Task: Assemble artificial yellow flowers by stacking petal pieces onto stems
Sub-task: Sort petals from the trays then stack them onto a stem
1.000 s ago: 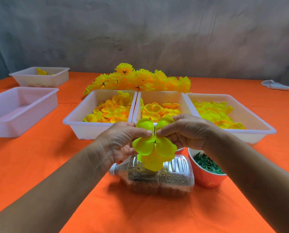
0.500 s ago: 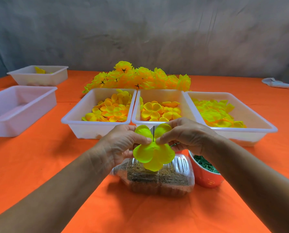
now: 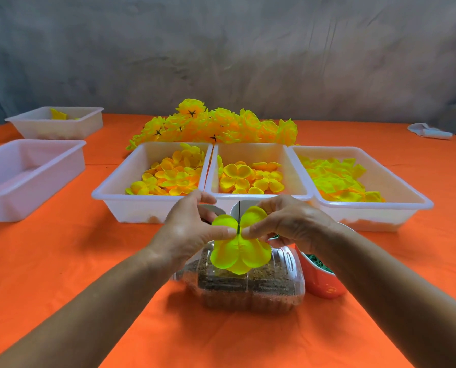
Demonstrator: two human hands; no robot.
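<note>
Petal piece (image 3: 239, 251) is pinched at its centre from both sides, by left hand (image 3: 192, 232) and right hand (image 3: 287, 224), fingertips closed on it, thin dark stem (image 3: 239, 216) poking up through it. It is held above a clear plastic bottle (image 3: 250, 285) laid on the orange table (image 3: 62, 261), in front of three white trays (image 3: 258, 200) of yellow petals.

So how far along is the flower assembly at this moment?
Done: a pile of finished yellow flowers lies behind the trays. In hand: the left hand and right hand pinch a yellow-green petal piece threaded on a thin dark stem, above a clear bottle. Left: the three petal trays hold plenty of loose petals, so many flowers remain.
</note>
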